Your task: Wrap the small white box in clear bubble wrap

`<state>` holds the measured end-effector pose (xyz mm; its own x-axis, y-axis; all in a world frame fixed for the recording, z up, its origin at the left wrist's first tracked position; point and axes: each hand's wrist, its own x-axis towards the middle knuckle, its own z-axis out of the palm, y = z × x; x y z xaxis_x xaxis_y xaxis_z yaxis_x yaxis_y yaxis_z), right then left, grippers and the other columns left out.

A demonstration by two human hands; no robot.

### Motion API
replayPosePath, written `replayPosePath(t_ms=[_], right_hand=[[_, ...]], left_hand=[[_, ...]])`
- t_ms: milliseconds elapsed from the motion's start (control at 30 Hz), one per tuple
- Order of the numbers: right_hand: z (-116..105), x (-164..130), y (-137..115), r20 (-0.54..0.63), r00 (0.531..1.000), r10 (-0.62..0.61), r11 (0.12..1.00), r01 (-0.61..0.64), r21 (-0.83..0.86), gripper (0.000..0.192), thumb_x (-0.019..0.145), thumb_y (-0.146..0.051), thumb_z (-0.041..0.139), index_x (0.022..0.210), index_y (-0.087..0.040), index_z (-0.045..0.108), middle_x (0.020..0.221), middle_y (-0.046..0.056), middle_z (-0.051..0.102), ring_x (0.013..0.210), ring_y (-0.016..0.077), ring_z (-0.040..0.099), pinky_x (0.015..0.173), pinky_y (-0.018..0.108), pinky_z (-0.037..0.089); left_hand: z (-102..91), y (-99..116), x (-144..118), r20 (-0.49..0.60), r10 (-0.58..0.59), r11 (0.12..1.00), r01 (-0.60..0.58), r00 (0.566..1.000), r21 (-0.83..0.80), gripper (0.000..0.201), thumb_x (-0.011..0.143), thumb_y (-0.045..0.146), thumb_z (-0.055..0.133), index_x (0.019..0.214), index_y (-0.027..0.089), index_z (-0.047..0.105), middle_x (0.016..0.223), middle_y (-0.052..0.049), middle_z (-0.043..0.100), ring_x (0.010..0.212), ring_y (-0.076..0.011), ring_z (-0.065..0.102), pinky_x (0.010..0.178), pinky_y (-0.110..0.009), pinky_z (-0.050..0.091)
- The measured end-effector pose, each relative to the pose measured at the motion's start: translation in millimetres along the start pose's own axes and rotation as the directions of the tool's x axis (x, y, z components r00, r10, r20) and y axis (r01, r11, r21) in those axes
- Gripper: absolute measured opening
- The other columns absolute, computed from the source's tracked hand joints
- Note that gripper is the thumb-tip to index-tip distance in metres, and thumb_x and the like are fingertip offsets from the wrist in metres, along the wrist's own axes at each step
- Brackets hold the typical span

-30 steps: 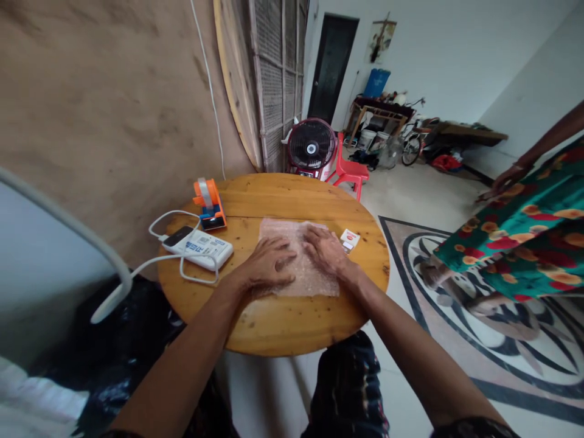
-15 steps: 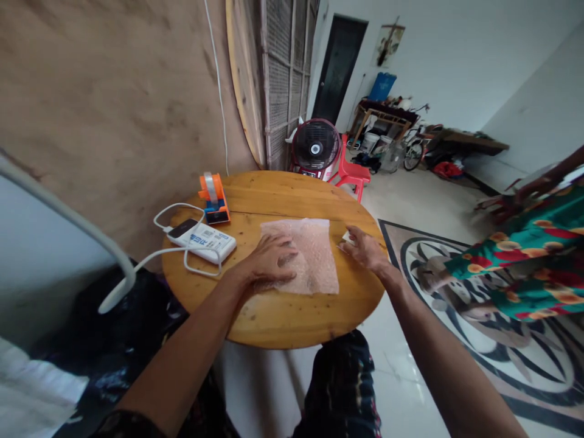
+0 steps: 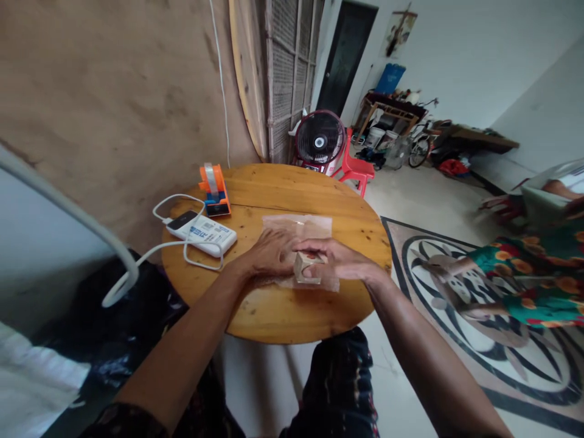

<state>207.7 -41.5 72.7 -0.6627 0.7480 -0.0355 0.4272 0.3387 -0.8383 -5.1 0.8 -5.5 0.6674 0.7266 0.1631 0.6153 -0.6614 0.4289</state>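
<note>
Across the near middle stands a round wooden table [image 3: 283, 319], with a sheet of clear wrap [image 3: 296, 225] lying on it. The person's left hand [image 3: 274, 254] rests palm down on the wrap, grasping nothing. From the right, the right hand [image 3: 335, 258] grips a small box [image 3: 302, 267] over the wrap's middle. Far left sits an orange tape dispenser [image 3: 216, 193], well apart from the box.
</note>
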Motion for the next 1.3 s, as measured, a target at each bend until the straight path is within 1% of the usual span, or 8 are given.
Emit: replayPosePath(t_ms=[133, 233, 433, 567, 733, 900, 1067, 1300], right_hand=[[-5, 30, 21, 0.028, 1.000, 0.011, 1.000, -0.011, 0.009, 0.046, 0.077, -0.030, 0.067, 0.122, -0.023, 0.064, 0.128, 0.004, 0.063, 0.120, 0.0237, 0.057, 0.105, 0.042, 0.041], [-11, 41, 31, -0.010, 1.000, -0.029, 1.000, 0.029, -0.004, 0.050, 0.078, -0.029, 0.065, 0.128, -0.022, 0.060, 0.133, 0.004, 0.060, 0.124, 0.0232, 0.054, 0.107, 0.041, 0.038], [1, 49, 55, -0.305, 0.952, -0.028, 0.998, 0.010, -0.059, 0.063, 0.075, -0.033, 0.067, 0.134, -0.015, 0.053, 0.118, 0.008, 0.066, 0.104, 0.0228, 0.063, 0.094, 0.037, 0.048], [7, 51, 55, -0.314, 0.949, -0.009, 0.989, -0.038, -0.146, 0.065, 0.075, -0.030, 0.066, 0.137, -0.019, 0.050, 0.116, 0.005, 0.066, 0.100, 0.0211, 0.063, 0.090, 0.034, 0.050], [9, 46, 52, -0.272, 0.961, -0.057, 0.957, -0.025, -0.290, 0.071, 0.071, -0.023, 0.068, 0.139, -0.023, 0.048, 0.135, 0.006, 0.057, 0.120, 0.0239, 0.055, 0.104, 0.038, 0.041], [10, 38, 58, -0.314, 0.949, -0.005, 0.962, -0.081, -0.261, 0.067, 0.073, -0.022, 0.068, 0.138, -0.024, 0.050, 0.132, 0.007, 0.059, 0.117, 0.0249, 0.057, 0.101, 0.040, 0.044], [15, 36, 59, -0.316, 0.948, -0.038, 0.965, -0.048, -0.259, 0.057, 0.077, -0.024, 0.066, 0.133, -0.022, 0.054, 0.127, 0.007, 0.062, 0.114, 0.0234, 0.060, 0.099, 0.038, 0.045], [20, 38, 68, -0.343, 0.939, -0.015, 0.994, -0.022, -0.104, 0.059, 0.074, -0.024, 0.071, 0.131, -0.022, 0.056, 0.126, 0.008, 0.063, 0.115, 0.0254, 0.059, 0.100, 0.041, 0.045]], left_hand=[[0.2, 1, 0, -0.043, -0.064, 0.996, 0.061, 0.997, -0.071, 0.105, 0.068, 0.051, 0.067, 0.152, 0.015, 0.015, 0.154, -0.017, 0.032, 0.141, -0.0373, 0.030, 0.114, -0.050, 0.026], [-2.0, 2, -1, -0.033, -0.066, 0.993, 0.062, 0.997, -0.104, 0.118, 0.063, 0.052, 0.071, 0.153, 0.014, 0.005, 0.156, -0.019, 0.026, 0.142, -0.0371, 0.028, 0.115, -0.050, 0.026], [-2.1, 0, -2, -0.042, -0.072, 0.987, 0.065, 0.997, -0.145, 0.124, 0.063, 0.053, 0.073, 0.153, 0.017, -0.006, 0.157, -0.019, 0.023, 0.142, -0.0373, 0.029, 0.114, -0.051, 0.025], [-0.2, -2, -1, -0.053, -0.066, 0.986, 0.057, 0.996, -0.155, 0.127, 0.061, 0.052, 0.074, 0.153, 0.016, -0.007, 0.158, -0.020, 0.020, 0.144, -0.0364, 0.025, 0.115, -0.050, 0.023], [-2.9, 0, -1, -0.056, -0.059, 0.985, 0.049, 0.997, -0.163, 0.124, 0.062, 0.051, 0.074, 0.153, 0.014, -0.003, 0.157, -0.021, 0.022, 0.143, -0.0362, 0.027, 0.115, -0.051, 0.024], [-3.4, 0, 0, -0.047, -0.049, 0.986, 0.041, 0.998, -0.160, 0.124, 0.061, 0.050, 0.075, 0.153, 0.012, 0.000, 0.157, -0.022, 0.021, 0.144, -0.0365, 0.023, 0.116, -0.051, 0.022], [-1.7, -2, 0, -0.044, -0.066, 0.988, 0.060, 0.997, -0.142, 0.122, 0.062, 0.050, 0.074, 0.153, 0.013, 0.002, 0.158, -0.020, 0.021, 0.144, -0.0365, 0.024, 0.116, -0.050, 0.023], [-3.6, 0, 0, -0.041, -0.061, 0.989, 0.055, 0.997, -0.139, 0.121, 0.061, 0.047, 0.076, 0.152, 0.008, 0.006, 0.158, -0.022, 0.019, 0.145, -0.0363, 0.022, 0.118, -0.049, 0.022]])
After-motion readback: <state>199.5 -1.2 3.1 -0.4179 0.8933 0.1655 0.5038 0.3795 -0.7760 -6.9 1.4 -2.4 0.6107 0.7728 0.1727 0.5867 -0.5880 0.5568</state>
